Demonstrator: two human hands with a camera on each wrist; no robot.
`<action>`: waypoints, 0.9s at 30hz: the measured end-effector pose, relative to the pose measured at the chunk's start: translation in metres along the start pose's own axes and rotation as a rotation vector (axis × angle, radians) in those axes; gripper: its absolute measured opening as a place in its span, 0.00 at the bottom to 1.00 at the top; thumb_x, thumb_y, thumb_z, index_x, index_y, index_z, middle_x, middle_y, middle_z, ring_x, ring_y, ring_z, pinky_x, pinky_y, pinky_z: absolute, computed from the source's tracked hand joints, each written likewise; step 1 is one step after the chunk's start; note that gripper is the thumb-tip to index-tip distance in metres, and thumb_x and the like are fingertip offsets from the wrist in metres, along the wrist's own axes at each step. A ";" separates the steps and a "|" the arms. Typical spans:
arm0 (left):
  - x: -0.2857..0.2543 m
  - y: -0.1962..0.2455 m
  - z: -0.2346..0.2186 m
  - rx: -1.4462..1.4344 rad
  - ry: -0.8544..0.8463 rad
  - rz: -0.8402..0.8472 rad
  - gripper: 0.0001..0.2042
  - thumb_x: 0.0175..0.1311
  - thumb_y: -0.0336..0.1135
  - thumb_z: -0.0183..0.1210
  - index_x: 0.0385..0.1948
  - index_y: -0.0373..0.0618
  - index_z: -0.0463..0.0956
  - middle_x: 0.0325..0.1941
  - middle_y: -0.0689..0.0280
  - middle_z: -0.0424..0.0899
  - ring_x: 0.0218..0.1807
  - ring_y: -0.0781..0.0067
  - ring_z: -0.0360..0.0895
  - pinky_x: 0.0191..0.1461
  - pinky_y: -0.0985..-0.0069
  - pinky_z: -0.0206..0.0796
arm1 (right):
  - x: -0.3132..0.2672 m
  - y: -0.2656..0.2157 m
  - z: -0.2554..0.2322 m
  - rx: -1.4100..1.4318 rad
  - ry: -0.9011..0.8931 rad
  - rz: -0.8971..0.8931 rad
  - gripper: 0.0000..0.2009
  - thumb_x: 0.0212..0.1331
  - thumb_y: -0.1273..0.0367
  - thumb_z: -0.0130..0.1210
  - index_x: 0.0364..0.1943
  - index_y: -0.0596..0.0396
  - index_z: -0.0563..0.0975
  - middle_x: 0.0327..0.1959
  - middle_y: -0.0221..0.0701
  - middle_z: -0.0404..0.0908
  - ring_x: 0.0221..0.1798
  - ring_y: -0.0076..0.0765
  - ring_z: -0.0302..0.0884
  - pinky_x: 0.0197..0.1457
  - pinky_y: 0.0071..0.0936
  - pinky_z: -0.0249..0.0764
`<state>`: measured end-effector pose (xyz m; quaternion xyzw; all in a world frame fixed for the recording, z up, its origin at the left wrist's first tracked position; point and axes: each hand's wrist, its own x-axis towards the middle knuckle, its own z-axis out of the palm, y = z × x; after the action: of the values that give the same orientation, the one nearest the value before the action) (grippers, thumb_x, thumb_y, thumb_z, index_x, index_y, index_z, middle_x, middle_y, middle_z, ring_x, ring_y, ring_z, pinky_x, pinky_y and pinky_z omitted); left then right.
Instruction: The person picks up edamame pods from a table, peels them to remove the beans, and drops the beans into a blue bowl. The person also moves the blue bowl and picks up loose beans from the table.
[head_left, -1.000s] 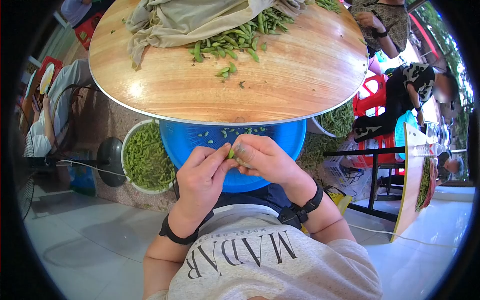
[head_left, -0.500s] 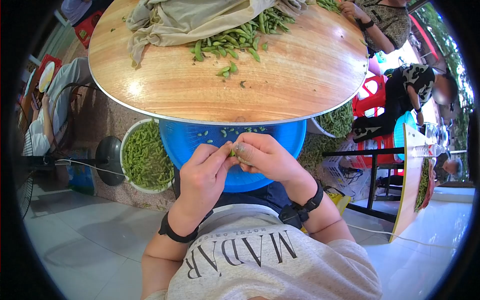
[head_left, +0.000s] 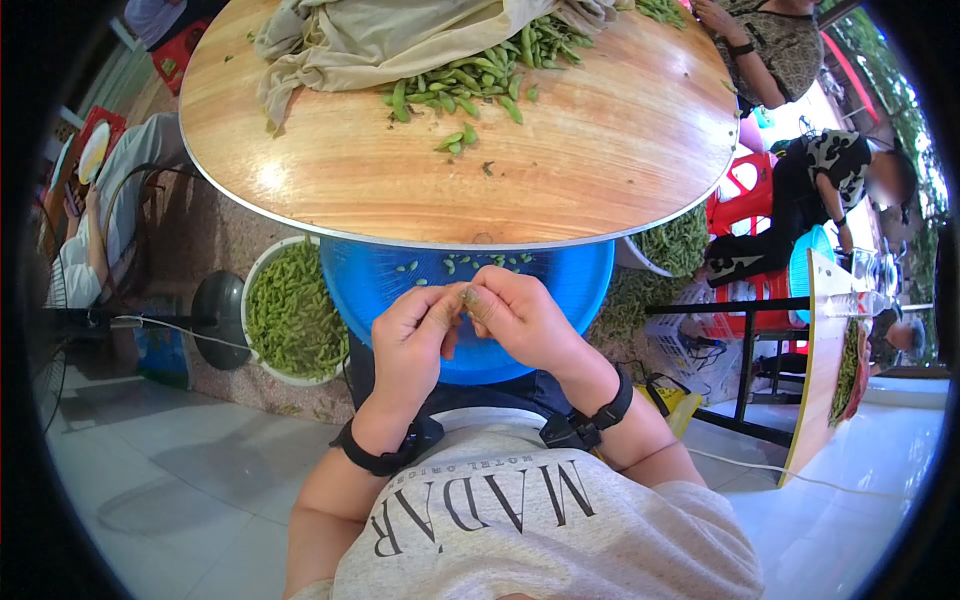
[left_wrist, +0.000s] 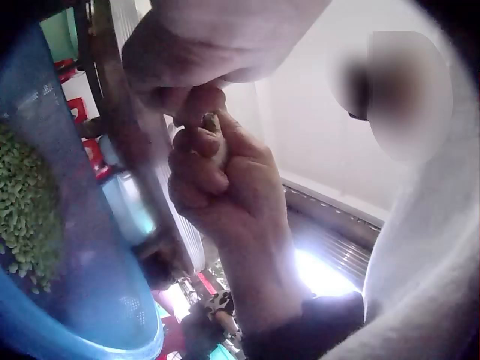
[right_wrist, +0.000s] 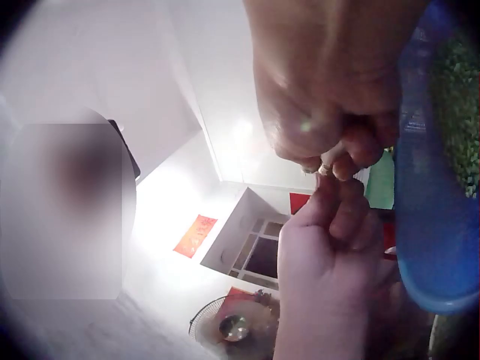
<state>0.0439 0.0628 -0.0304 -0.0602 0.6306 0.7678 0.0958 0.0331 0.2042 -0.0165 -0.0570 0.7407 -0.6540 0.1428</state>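
Observation:
Over the blue basin [head_left: 345,300], the left hand [head_left: 408,330] and right hand [head_left: 525,318] meet fingertip to fingertip. Their thumbs and curled forefingers pinch a green soybean pod, which the fingers now almost wholly hide. Dark smudges mark the right thumb [head_left: 480,300]. In the left wrist view, the right hand's fingers [left_wrist: 199,172] are curled in below the left hand. A heap of shelled green beans [left_wrist: 26,210] lies in the basin, and a few loose beans [head_left: 450,265] show beyond the hands.
Close ahead is a round wooden table [head_left: 350,190] with soybean pods [head_left: 470,80] partly under a beige cloth [head_left: 400,40]. A white tub of pods [head_left: 290,320] stands left, another tub [head_left: 670,245] right. People sit at both sides; a fan stands at far left.
The hands have turned inward, and the green pod that showed between the fingertips is now covered. Both wrists have shifted slightly toward each other.

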 end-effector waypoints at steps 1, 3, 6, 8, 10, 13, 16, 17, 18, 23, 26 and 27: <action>0.001 -0.001 0.001 -0.066 0.018 -0.043 0.08 0.59 0.31 0.53 0.31 0.35 0.76 0.18 0.68 0.72 0.14 0.84 0.64 0.15 0.86 0.52 | 0.000 0.001 0.002 -0.028 0.020 -0.020 0.10 0.60 0.67 0.47 0.25 0.59 0.70 0.15 0.28 0.68 0.20 0.19 0.66 0.23 0.20 0.63; 0.006 -0.002 -0.002 -0.144 0.010 -0.148 0.08 0.60 0.33 0.52 0.29 0.36 0.75 0.17 0.67 0.72 0.11 0.84 0.62 0.13 0.87 0.50 | -0.001 0.009 0.006 -0.108 0.044 -0.112 0.09 0.59 0.69 0.48 0.25 0.60 0.71 0.16 0.31 0.70 0.21 0.23 0.68 0.24 0.22 0.64; 0.012 -0.001 -0.010 -0.282 -0.062 -0.273 0.09 0.61 0.34 0.52 0.27 0.37 0.74 0.17 0.66 0.72 0.10 0.84 0.62 0.11 0.87 0.50 | -0.002 0.015 0.004 -0.142 0.037 -0.165 0.08 0.58 0.70 0.49 0.27 0.60 0.72 0.19 0.35 0.72 0.22 0.30 0.69 0.26 0.24 0.66; 0.011 -0.002 -0.015 -0.308 -0.092 -0.310 0.09 0.60 0.34 0.52 0.26 0.37 0.73 0.16 0.66 0.73 0.10 0.83 0.63 0.11 0.87 0.51 | -0.005 0.017 0.002 -0.094 -0.005 -0.093 0.07 0.56 0.70 0.51 0.28 0.60 0.73 0.21 0.37 0.73 0.23 0.33 0.70 0.27 0.25 0.67; 0.011 -0.003 -0.016 -0.266 -0.086 -0.299 0.08 0.61 0.33 0.52 0.26 0.37 0.73 0.16 0.65 0.73 0.09 0.82 0.63 0.11 0.87 0.51 | -0.004 0.017 -0.004 -0.015 -0.071 0.043 0.07 0.54 0.69 0.54 0.30 0.60 0.74 0.23 0.38 0.74 0.24 0.37 0.71 0.29 0.27 0.68; 0.009 -0.001 -0.015 -0.087 -0.034 -0.263 0.07 0.61 0.32 0.52 0.26 0.37 0.72 0.18 0.65 0.74 0.10 0.82 0.65 0.11 0.86 0.53 | -0.001 0.016 -0.007 -0.272 0.122 -0.213 0.07 0.50 0.69 0.56 0.30 0.59 0.75 0.23 0.37 0.73 0.27 0.36 0.73 0.30 0.27 0.68; 0.004 0.006 -0.012 0.028 -0.068 -0.251 0.06 0.60 0.29 0.51 0.27 0.37 0.72 0.20 0.65 0.75 0.13 0.82 0.69 0.14 0.86 0.57 | 0.000 0.002 -0.009 -0.297 0.164 -0.299 0.07 0.46 0.71 0.56 0.30 0.58 0.76 0.23 0.37 0.73 0.28 0.39 0.73 0.31 0.29 0.69; 0.003 0.007 -0.011 0.059 -0.110 -0.235 0.05 0.60 0.28 0.50 0.28 0.37 0.73 0.20 0.65 0.76 0.14 0.82 0.69 0.15 0.86 0.58 | 0.001 0.003 -0.010 -0.316 0.127 -0.293 0.07 0.45 0.71 0.56 0.29 0.58 0.76 0.23 0.37 0.73 0.28 0.40 0.73 0.31 0.29 0.69; 0.001 0.009 -0.010 0.089 -0.152 -0.218 0.05 0.60 0.28 0.50 0.28 0.36 0.73 0.20 0.65 0.76 0.15 0.82 0.70 0.16 0.86 0.59 | 0.003 0.004 -0.011 -0.334 0.090 -0.287 0.06 0.44 0.72 0.55 0.29 0.58 0.76 0.23 0.37 0.72 0.28 0.42 0.73 0.31 0.30 0.69; -0.007 0.014 -0.015 0.166 -0.225 -0.198 0.05 0.59 0.25 0.48 0.30 0.35 0.73 0.22 0.65 0.76 0.18 0.82 0.72 0.19 0.86 0.61 | 0.003 0.009 -0.013 -0.326 -0.017 -0.287 0.07 0.42 0.73 0.56 0.28 0.60 0.77 0.23 0.36 0.74 0.26 0.34 0.73 0.28 0.26 0.68; -0.009 0.013 -0.016 0.176 -0.228 -0.203 0.04 0.58 0.25 0.49 0.30 0.36 0.73 0.23 0.65 0.77 0.17 0.81 0.72 0.18 0.87 0.60 | 0.000 0.015 -0.010 -0.319 0.034 -0.233 0.07 0.42 0.72 0.56 0.27 0.61 0.77 0.24 0.37 0.75 0.26 0.35 0.73 0.29 0.26 0.68; -0.008 0.011 -0.018 0.166 -0.218 -0.223 0.04 0.58 0.25 0.49 0.30 0.36 0.73 0.23 0.65 0.77 0.17 0.81 0.73 0.18 0.87 0.60 | 0.000 0.021 -0.010 -0.311 0.090 -0.167 0.08 0.42 0.72 0.56 0.28 0.61 0.77 0.24 0.38 0.75 0.26 0.36 0.74 0.29 0.26 0.69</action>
<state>0.0486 0.0427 -0.0215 -0.0379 0.6673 0.6995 0.2530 0.0324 0.2164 -0.0360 -0.1103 0.8312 -0.5431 0.0442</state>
